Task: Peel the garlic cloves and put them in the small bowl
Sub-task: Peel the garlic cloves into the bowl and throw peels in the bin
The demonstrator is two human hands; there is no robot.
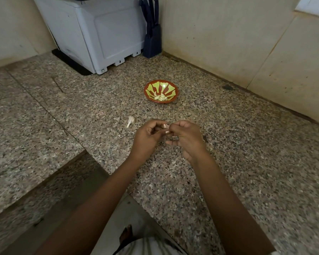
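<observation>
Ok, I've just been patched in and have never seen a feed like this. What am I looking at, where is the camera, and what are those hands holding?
There is no machine here, only a person working with bare hands. The single picture comes from a camera worn on their head, looking forward and down.

The left hand and right hand meet over a speckled stone counter. Their fingertips pinch a garlic clove between them, mostly hidden.

Beyond the hands stands the small bowl, red with a yellow-green pattern, with a few peeled cloves inside. A pale garlic scrap lies on the counter to the left; I cannot tell if it is a clove or skin.

In the far corner are a white appliance and a dark knife block.
</observation>
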